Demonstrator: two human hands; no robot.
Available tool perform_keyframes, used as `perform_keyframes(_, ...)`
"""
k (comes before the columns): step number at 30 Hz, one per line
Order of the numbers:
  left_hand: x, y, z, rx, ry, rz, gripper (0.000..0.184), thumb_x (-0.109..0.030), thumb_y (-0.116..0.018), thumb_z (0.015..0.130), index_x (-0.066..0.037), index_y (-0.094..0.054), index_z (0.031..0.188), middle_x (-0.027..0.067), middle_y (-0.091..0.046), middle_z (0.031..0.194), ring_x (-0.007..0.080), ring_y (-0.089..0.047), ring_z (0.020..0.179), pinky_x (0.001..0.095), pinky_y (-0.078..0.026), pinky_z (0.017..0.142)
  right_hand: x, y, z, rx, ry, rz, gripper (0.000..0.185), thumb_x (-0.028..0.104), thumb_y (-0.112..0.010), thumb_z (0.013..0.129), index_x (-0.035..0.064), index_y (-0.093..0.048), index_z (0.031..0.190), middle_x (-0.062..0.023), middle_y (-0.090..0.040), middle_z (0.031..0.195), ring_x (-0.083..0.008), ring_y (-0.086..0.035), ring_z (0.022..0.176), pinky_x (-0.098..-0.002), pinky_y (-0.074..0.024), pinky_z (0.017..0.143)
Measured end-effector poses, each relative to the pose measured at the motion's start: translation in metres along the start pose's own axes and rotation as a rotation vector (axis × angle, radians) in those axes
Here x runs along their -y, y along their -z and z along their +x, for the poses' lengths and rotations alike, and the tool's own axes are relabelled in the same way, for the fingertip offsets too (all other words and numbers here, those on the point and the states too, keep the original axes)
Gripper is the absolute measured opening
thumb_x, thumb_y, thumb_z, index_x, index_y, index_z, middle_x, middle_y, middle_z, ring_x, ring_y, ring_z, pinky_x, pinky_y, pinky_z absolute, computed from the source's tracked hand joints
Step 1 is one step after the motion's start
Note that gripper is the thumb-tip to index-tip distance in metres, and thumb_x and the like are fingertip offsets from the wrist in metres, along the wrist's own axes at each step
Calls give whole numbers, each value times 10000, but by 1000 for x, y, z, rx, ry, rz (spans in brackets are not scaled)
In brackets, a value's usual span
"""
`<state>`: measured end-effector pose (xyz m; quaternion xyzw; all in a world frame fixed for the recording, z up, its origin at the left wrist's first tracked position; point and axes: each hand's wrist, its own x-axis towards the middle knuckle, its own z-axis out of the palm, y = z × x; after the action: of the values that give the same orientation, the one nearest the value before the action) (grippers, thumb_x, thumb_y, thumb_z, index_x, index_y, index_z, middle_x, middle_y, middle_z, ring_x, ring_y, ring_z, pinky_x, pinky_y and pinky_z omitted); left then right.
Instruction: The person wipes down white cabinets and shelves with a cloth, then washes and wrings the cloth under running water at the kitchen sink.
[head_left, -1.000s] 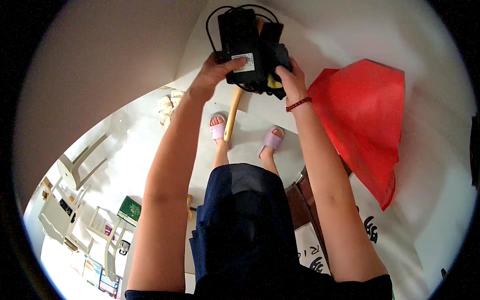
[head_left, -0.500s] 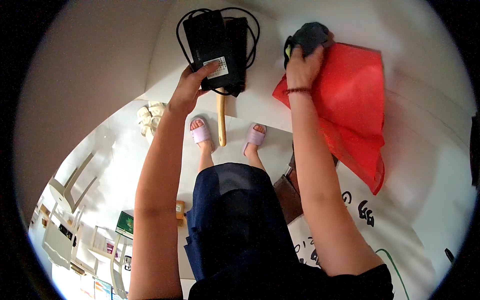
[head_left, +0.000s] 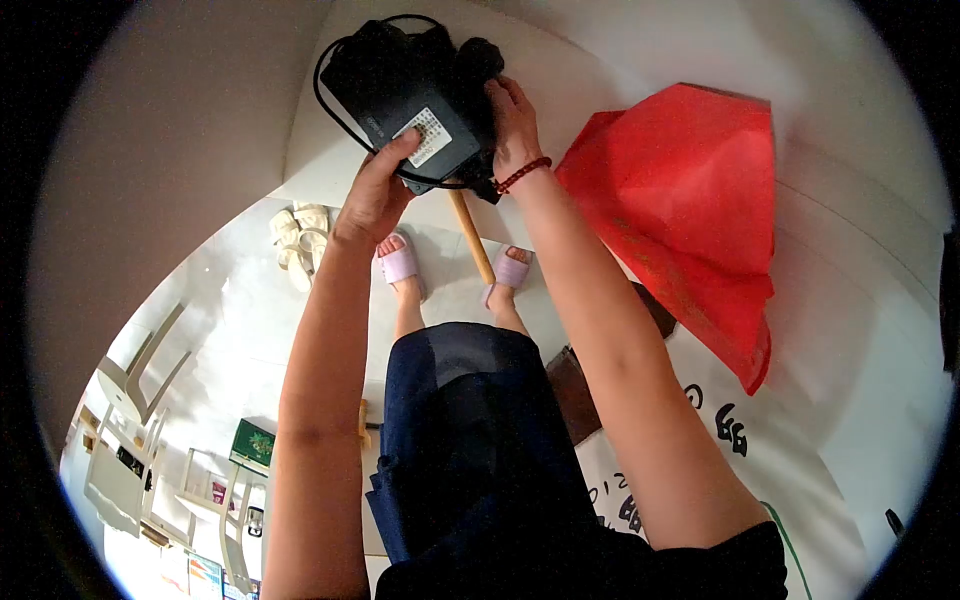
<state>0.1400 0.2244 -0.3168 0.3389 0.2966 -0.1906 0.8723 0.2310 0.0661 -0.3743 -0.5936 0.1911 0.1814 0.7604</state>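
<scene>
My left hand (head_left: 378, 190) grips a black box (head_left: 390, 95) with a white label, its thumb lying on the label. A black cable loops around the box's left side. My right hand (head_left: 514, 125), with a dark red bead bracelet at the wrist, is at the box's right edge beside dark bunched material (head_left: 479, 62); its fingertips are partly hidden, so what it holds is unclear. From under the box a wooden handle (head_left: 471, 235) sticks out toward my feet. To the right, apart from both hands, lies a red bag-like sheet (head_left: 690, 210).
Cream shoes (head_left: 300, 240) lie on the floor at the left. Further left are pale chairs (head_left: 135, 385) and a green box (head_left: 254, 443). A brown item (head_left: 572, 395) and a white surface with black lettering (head_left: 730, 430) are at the lower right.
My right hand has come back left from the red sheet to the black box. The grey cloth it held there no longer shows clearly. The box has tilted, and the wooden handle now slants right.
</scene>
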Motion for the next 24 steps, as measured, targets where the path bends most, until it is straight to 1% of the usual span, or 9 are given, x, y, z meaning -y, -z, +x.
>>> perform_keyframes(2, -1, 1, -4, 21, -36, 8, 482, -387, -608, 869, -70, -531, 1224, 66, -610, 1163, 192, -572, 1079, 368, -423, 978, 5, 2, -7, 130, -204, 321, 317, 236, -508, 907, -17, -565, 1088, -161, -615, 1130, -289, -582, 1040, -350, -448, 878)
perform_keyframes(4, 4, 7, -3, 17, -66, 38, 507, -406, -622, 854, -71, -532, 1224, 59, -612, 1164, 192, -568, 1085, 361, -415, 976, 7, 10, -12, 282, 200, -191, 264, 225, -492, 923, 14, -590, 1046, -118, -643, 1064, -250, -606, 965, -338, -465, 835)
perform_keyframes(6, 7, 16, -3, -1, -77, 88, 522, -417, -633, 843, -73, -533, 1223, 56, -612, 1165, 188, -566, 1087, 363, -411, 978, 17, 10, -19, 207, -569, 544, 240, 211, -504, 920, 26, -604, 1037, -117, -653, 1033, -243, -615, 942, -345, -472, 819)
perform_keyframes(9, 4, 15, -6, -24, -72, 100, 589, -414, -695, 787, -30, -541, 1207, 75, -619, 1123, 196, -549, 1084, 343, -385, 972, 22, 4, -26, 132, -566, 460, 225, 191, -540, 907, 17, -619, 1024, -120, -665, 997, -249, -624, 912, -349, -477, 799)
perform_keyframes(12, 3, 18, -9, -31, -62, 121, 591, -422, -682, 792, -31, -530, 1209, 78, -615, 1121, 203, -562, 1073, 350, -406, 964, 42, 0, -30, 156, -159, -185, 349, 254, -532, 929, -22, -581, 1136, -148, -618, 1139, -214, -585, 1015, -326, -455, 880)
perform_keyframes(14, 6, 24, -10, -26, -69, 106, 575, -418, -663, 806, -38, -520, 1213, 75, -611, 1129, 205, -573, 1067, 358, -427, 959, 63, -2, -31, -218, 282, -637, 374, 270, -545, 923, -30, -565, 1145, -152, -622, 1113, -247, -582, 1012, -335, -446, 881)
perform_keyframes(16, 8, 30, -10, -31, -100, 72, 556, -393, -656, 814, -31, -516, 1212, 74, -608, 1131, 204, -572, 1068, 359, -431, 955, 78, 10, -22, -427, 611, -582, 377, 268, -517, 934, -28, -537, 1166, -170, -620, 1093, -268, -566, 995, -356, -418, 903)
perform_keyframes(20, 8, 59, -36, 23, -42, -37, 468, -328, -621, 851, -17, -530, 1190, 84, -625, 1106, 230, -598, 1036, 368, -456, 940, 46, 32, 36, -189, 574, -1186, 467, 355, -549, 891, -24, -536, 1164, -231, -564, 1164, -366, -526, 1069, -440, -390, 955)
perform_keyframes(24, 13, 77, -82, -4, -64, -101, 569, -353, -712, 755, -7, -558, 1180, 93, -636, 1098, 232, -611, 1020, 363, -476, 910, 42, -21, 32, -380, 489, -1519, 579, 502, -584, 815, -6, -593, 1094, -260, -477, 1241, -400, -425, 1179, -522, -369, 952)
